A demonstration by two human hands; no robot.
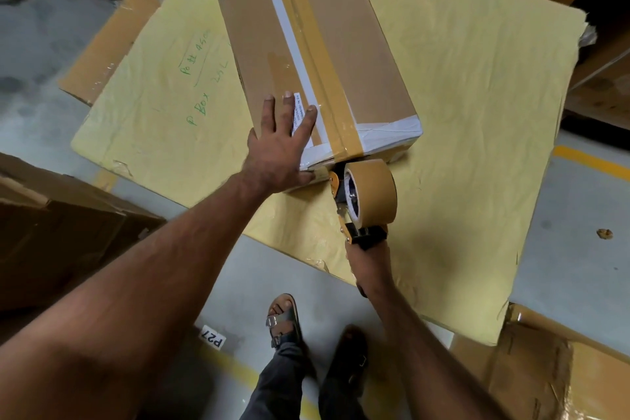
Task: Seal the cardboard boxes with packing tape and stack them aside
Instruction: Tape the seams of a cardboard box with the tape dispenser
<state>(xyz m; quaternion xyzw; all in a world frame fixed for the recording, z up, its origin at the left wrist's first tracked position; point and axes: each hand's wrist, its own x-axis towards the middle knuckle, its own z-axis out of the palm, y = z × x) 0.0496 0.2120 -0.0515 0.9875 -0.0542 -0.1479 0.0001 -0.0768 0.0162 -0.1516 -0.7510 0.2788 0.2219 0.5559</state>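
My left hand [279, 150] presses flat on the long brown cardboard box [306, 44]; my right hand [370, 261] grips the tan tape dispenser [364, 194] at the box's near end, seam running directly away.

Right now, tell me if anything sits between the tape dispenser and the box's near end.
Nothing visible does. The tape dispenser, gripped by the right hand, is already at the near end of the cardboard box, with brown tape running up over the edge. The left hand presses flat on the box top, left of the tape line.
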